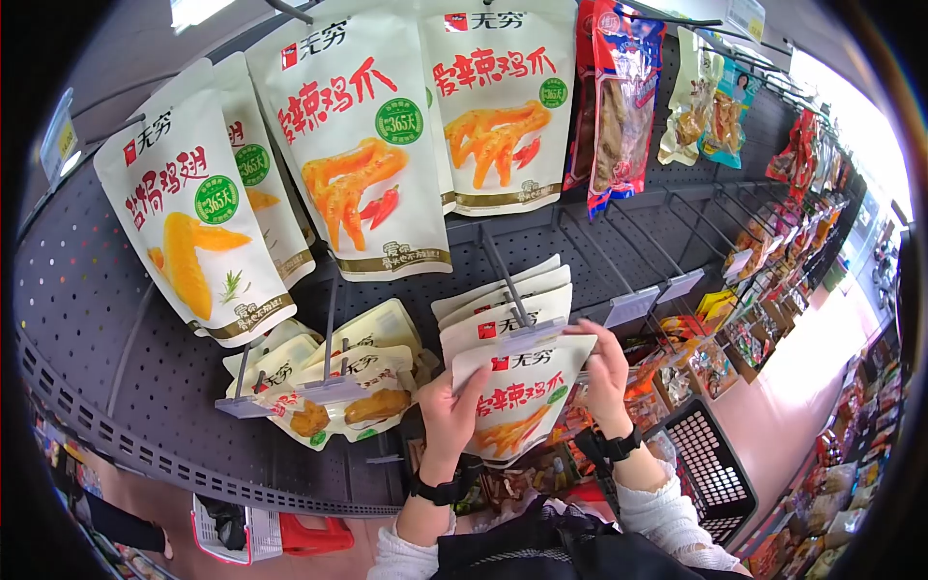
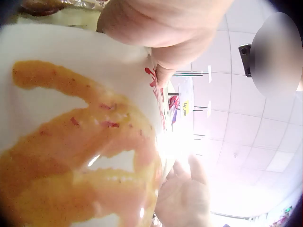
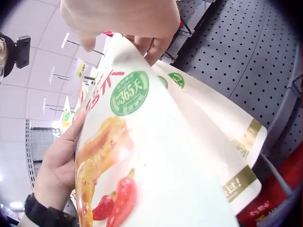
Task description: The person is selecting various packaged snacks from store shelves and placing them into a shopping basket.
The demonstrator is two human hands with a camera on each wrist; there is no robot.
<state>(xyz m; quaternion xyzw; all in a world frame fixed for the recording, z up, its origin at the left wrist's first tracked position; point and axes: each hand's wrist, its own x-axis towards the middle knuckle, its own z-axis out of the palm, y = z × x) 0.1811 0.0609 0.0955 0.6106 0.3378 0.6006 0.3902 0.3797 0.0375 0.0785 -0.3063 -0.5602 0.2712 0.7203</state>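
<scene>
A white snack pouch [image 1: 522, 391] with an orange chicken-feet picture is held between both hands, tilted, just below a hook's clear price holder [image 1: 535, 335]. My left hand [image 1: 449, 420] grips its left edge, the thumb lying over the front. At the upper right corner, my right hand [image 1: 607, 377] holds the pouch with its fingers curled behind the edge, as the right wrist view shows. Matching pouches [image 1: 507, 314] hang right behind it on the hook. In the left wrist view, the printed front [image 2: 94, 137] fills much of the picture.
Larger white pouches [image 1: 348, 145] hang in the row above. Brown-pictured pouches [image 1: 358, 382] hang to the left. Metal hooks [image 1: 604, 251] jut out from the dark perforated rack [image 1: 97, 280]. A black shopping basket [image 1: 710, 459] is at the lower right, a white basket [image 1: 261, 532] lower left.
</scene>
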